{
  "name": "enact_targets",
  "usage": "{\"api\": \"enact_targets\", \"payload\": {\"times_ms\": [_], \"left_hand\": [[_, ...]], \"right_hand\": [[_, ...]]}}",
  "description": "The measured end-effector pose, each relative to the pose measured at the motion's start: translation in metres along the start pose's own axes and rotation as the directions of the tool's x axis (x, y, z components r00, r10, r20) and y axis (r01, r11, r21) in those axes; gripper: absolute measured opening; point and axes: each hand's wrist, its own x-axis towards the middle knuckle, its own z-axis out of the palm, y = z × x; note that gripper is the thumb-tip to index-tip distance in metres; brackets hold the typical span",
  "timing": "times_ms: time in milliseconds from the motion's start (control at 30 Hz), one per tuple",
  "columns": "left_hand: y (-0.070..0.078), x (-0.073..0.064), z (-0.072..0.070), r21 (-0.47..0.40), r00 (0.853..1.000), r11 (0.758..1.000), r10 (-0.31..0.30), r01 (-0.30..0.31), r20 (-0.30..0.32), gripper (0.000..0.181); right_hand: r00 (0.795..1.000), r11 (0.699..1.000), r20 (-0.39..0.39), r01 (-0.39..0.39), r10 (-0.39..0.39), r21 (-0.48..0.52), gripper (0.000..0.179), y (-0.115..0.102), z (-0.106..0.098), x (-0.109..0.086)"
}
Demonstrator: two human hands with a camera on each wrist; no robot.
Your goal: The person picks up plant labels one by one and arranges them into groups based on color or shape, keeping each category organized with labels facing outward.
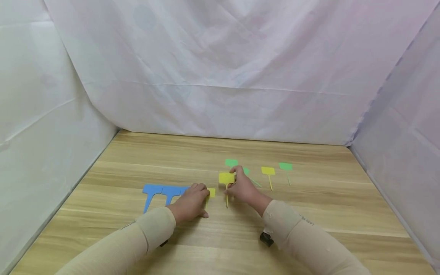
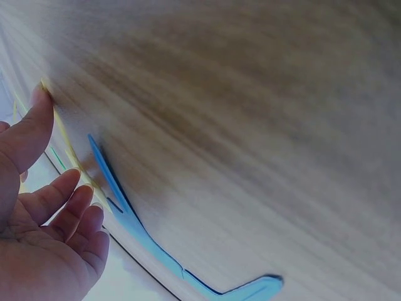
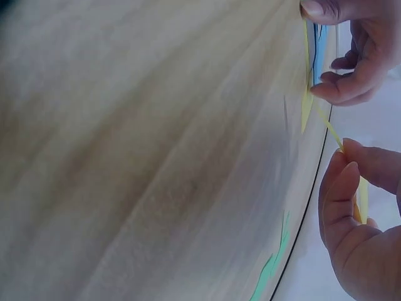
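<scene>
Between its thumb and fingers my right hand (image 1: 243, 188) pinches a yellow T-shaped plant label (image 1: 226, 178) by the stem, raised off the table. My left hand (image 1: 191, 202) rests over another yellow plant label (image 1: 211, 192) that lies flat, just right of the blue ones. In the left wrist view its thumb (image 2: 39, 116) touches the tip of that label's stem, and the loosely bent fingers lie near the wide end. Blue plant labels (image 1: 152, 189) lie side by side in a row, partly hidden under the left hand.
Behind and right of my right hand lie green plant labels (image 1: 231, 162) and a yellow one (image 1: 268, 170), with another green one (image 1: 285, 166) farthest right. White cloth (image 1: 220, 110) walls in the wooden table (image 1: 309, 248) at the back and sides.
</scene>
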Motion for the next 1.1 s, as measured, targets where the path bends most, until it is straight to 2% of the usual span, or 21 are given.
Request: {"api": "enact_targets", "payload": {"times_ms": [600,900,1100], "left_hand": [[-0.005,0.0,0.001,-0.006,1.0,1.0,-0.013,0.013,-0.014,0.06],[-0.004,-0.001,-0.001,-0.01,1.0,1.0,-0.013,0.013,-0.011,0.06],[-0.003,0.0,-0.002,-0.012,1.0,1.0,-0.019,0.019,0.0,0.06]], "right_hand": [[0.999,0.999,0.005,0.033,-0.033,-0.025,0.065,0.001,0.013,-0.006],[0.999,0.997,0.032,-0.021,0.023,-0.07,0.064,0.002,0.013,-0.008],[0.998,0.996,0.047,-0.024,0.028,-0.089,0.065,0.005,0.013,-0.008]]}}
